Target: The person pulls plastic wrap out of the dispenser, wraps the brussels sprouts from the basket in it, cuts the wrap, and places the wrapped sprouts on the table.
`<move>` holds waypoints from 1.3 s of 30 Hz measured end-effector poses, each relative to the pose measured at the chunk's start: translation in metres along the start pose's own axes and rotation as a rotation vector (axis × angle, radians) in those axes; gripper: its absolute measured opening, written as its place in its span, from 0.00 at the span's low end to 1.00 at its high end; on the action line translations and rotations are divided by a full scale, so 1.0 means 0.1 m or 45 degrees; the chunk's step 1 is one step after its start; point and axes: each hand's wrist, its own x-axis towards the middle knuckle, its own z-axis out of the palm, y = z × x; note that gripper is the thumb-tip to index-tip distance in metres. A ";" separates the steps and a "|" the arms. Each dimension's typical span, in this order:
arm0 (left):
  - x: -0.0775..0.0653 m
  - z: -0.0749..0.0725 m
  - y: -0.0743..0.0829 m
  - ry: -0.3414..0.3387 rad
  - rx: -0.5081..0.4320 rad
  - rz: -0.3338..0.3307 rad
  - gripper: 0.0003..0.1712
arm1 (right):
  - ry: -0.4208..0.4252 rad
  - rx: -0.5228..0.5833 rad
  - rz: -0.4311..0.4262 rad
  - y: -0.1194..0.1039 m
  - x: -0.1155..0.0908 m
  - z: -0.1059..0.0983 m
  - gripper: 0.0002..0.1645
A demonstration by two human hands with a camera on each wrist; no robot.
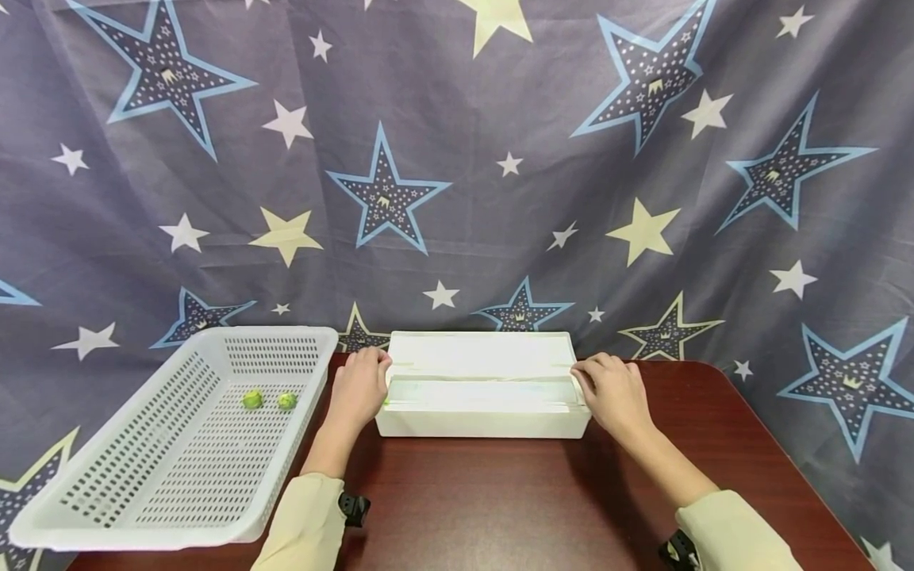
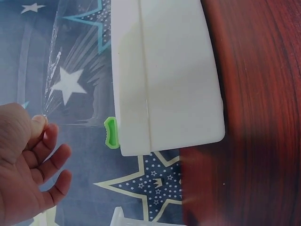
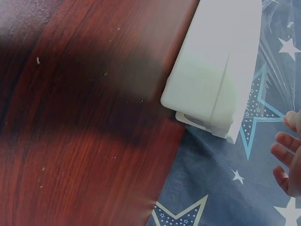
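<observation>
A long white cling film dispenser lies across the back of the table. Clear cling film stretches out from it, wrinkled toward the held edge. At the dispenser's left end my left hand pinches one corner of the film between thumb and index finger, the other fingers loosely bent. My right hand pinches the film's other corner at the right end, partly cut off in the right wrist view. A green slider sits at the dispenser's left edge.
A white perforated plastic basket stands on the left. Inside it lie two small yellow-green round pieces, one left and one right. The reddish-brown table ends at a star-patterned curtain behind.
</observation>
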 end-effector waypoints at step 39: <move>-0.05 -0.15 0.06 0.046 -0.036 0.015 0.10 | 0.052 0.003 -0.054 -0.01 0.02 -0.14 0.06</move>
